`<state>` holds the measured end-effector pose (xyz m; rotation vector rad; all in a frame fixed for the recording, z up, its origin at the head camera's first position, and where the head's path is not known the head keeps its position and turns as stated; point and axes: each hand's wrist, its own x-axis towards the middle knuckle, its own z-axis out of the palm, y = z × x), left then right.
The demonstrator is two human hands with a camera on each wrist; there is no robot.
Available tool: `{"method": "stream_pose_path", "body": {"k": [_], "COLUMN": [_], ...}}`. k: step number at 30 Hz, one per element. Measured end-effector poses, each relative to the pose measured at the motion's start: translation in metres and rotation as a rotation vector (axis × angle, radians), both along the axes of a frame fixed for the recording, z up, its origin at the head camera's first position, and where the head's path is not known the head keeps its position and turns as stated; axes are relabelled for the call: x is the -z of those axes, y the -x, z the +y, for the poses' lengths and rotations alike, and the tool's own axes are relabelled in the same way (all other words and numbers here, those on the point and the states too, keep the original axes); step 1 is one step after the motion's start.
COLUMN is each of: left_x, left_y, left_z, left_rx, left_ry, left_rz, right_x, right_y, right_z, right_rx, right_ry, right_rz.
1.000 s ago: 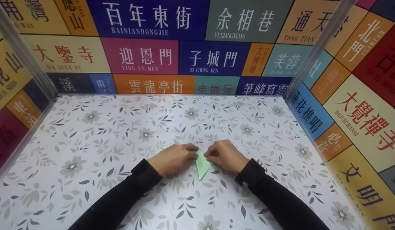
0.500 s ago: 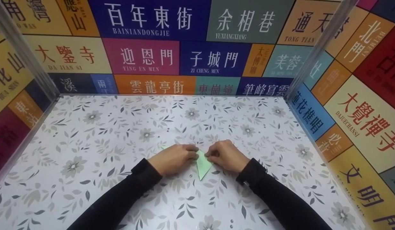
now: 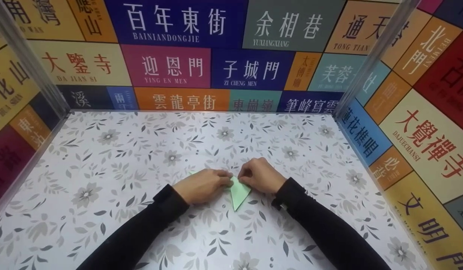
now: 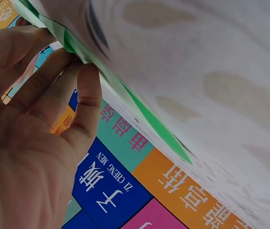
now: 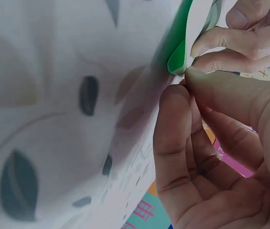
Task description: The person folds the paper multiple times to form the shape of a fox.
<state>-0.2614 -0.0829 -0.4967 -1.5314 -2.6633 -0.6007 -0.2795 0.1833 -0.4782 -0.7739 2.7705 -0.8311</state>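
Observation:
A folded piece of light green paper (image 3: pixel 239 193) lies on the table, its narrow point toward the person. My left hand (image 3: pixel 206 186) covers its left part; another green tip (image 3: pixel 193 173) shows behind that hand. In the left wrist view, the thumb and bent fingertips of the left hand (image 4: pixel 34 119) hold the paper (image 4: pixel 154 121) along a fold. My right hand (image 3: pixel 264 175) is at the upper right edge. In the right wrist view, the thumb and index finger of the right hand (image 5: pixel 230 143) pinch the corner of a raised green flap (image 5: pixel 178 57).
The table (image 3: pixel 115 161) has a white covering with grey leaves and flowers. Upright panels with coloured signs stand at the back (image 3: pixel 171 67), left (image 3: pixel 10 93) and right (image 3: pixel 422 138). Clear strips run along the corners.
My right hand has shifted slightly up and to the left along the paper's edge, with its wrist raised. The left hand has stayed almost still on the paper.

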Motion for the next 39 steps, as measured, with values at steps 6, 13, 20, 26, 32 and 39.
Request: {"method": "stream_pose_path", "body": {"k": [6,13,20,26,32,39], "left_x": [0.0,0.001,0.001,0.001,0.001,-0.001], "left_y": [0.002,0.002,0.003,0.004,0.003,0.0], "left_z": [-0.001,-0.001,-0.001,0.0,0.001,0.001], "left_rx": [-0.007,-0.011,-0.002,0.005,0.0,-0.022], "left_ry": [0.005,0.0,0.011,0.014,0.013,0.02], "left_rz": [-0.027,-0.046,-0.015,-0.008,-0.006,-0.009], "right_x": [-0.001,0.002,0.004,0.007,0.007,0.007], "right_y": [0.01,0.016,0.017,0.017,0.014,0.007], "right_z": [-0.011,-0.017,-0.015,-0.012,-0.01,-0.004], "right_rx": [0.011,0.023,-0.005,-0.013,-0.019,-0.009], "right_ry": [-0.025,-0.015,-0.003,-0.001,0.005,0.011], "right_rz": [0.012,0.014,0.045,0.057,0.052,0.024]}}
